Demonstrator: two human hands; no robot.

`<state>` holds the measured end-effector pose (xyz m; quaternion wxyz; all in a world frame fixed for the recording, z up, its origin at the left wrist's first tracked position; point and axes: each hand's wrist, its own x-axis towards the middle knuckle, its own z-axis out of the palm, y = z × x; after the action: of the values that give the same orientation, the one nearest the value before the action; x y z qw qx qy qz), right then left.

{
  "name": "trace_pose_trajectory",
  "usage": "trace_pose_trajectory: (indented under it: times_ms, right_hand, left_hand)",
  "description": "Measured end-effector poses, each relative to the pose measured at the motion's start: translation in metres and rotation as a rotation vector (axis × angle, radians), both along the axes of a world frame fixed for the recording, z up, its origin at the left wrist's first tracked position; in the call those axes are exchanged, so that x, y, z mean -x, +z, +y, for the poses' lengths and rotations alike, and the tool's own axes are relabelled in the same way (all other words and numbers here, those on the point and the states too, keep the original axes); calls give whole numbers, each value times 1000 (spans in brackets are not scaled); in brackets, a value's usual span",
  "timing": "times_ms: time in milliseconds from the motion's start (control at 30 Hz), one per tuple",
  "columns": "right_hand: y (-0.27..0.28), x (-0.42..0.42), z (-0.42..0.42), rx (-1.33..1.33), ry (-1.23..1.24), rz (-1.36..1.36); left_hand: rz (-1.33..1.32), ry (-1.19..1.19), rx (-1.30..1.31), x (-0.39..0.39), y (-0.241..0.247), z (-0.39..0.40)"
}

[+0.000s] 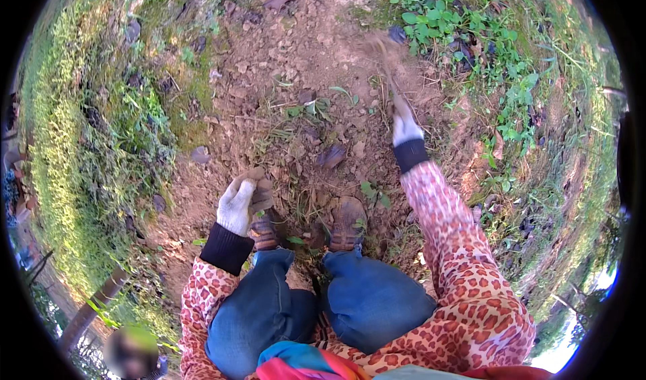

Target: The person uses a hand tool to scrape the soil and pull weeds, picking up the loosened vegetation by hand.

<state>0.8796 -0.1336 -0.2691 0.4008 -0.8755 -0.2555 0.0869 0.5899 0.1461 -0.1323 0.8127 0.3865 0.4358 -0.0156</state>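
Observation:
My right hand (pixel 405 124), in a soiled white glove, reaches forward and grips the handle of a thin hand tool (pixel 387 70). The tool's far end is blurred over loose brown soil (pixel 303 57), so its kind is unclear. My left hand (pixel 243 198), gloved the same way, is held low above my left shoe with its fingers curled; whether it holds anything cannot be made out. Small uprooted-looking green plants (pixel 315 108) lie on the soil between the hands. A dark dry leaf (pixel 331 156) rests closer to my shoes (pixel 348 221).
Leafy green weeds (pixel 439 17) grow at the upper right. Grass and moss (pixel 65 153) cover the left side. A wooden pole or trunk (pixel 93 309) slants at the lower left. Another person (pixel 132 352) shows at the bottom left, and part of someone else at the far left edge.

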Motion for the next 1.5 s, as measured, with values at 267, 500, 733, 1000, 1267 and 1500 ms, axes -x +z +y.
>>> trace_pose_trajectory:
  times_ms: [267, 500, 733, 1000, 1267, 1500]
  right_hand:
    - [105, 175, -67, 218, -317, 408]
    - [130, 190, 91, 111, 198, 232]
    - [125, 200, 117, 29, 452, 554]
    - [74, 205, 69, 71, 95, 1005]
    - [63, 202, 62, 197, 222, 722]
    - [45, 204, 69, -62, -188, 1291]
  left_hand:
    - [-238, -589, -71, -23, -5, -35]
    - [-195, -630, -383, -68, -16, -68]
    - [109, 64, -66, -55, -18, 25]
    - [299, -14, -1300, -24, -28, 142]
    - [933, -555, -1077, 120, -92, 74]
    - [814, -538, -1292, 237, -70, -22]
